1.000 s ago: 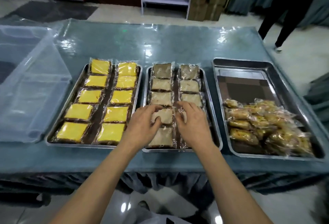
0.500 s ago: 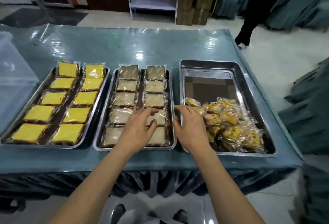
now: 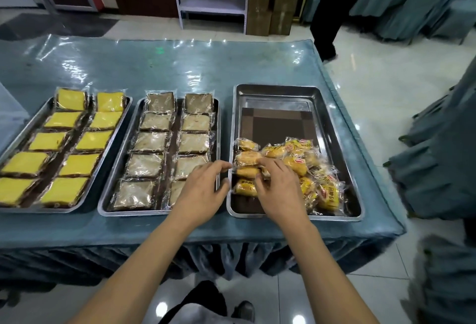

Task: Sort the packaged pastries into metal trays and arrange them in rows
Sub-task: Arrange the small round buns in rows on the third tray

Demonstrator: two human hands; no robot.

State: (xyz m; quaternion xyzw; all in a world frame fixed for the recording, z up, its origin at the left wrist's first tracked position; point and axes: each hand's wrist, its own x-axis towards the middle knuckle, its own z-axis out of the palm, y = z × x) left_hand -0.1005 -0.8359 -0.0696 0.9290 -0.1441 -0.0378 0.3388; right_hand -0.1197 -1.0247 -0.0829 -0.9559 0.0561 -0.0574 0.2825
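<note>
The golden wrapped buns (image 3: 296,169) lie heaped at the near end of the right-hand tray (image 3: 332,127), not yet in rows, and we judge that both hands are here to begin lining them up; the far end of this tray, beyond our fingertips, is bare, leaving room for rows. Our right hand (image 3: 279,189) rests on the left side of the heap, fingers spread and lightly bent over two or three packets; whether it actually pinches one we cannot tell, since the hand covers its own fingertips. Our left hand (image 3: 203,189) hovers at the tray's left rim, fingers loosely apart and reaching toward the nearest bun, holding nothing that we can see. Just left of that hand sits the middle tray (image 3: 110,194), its pale brown packets (image 3: 152,140) in two rows. Farther left, the yellow packets (image 3: 77,161) fill a third tray (image 3: 117,127) the same way.
</note>
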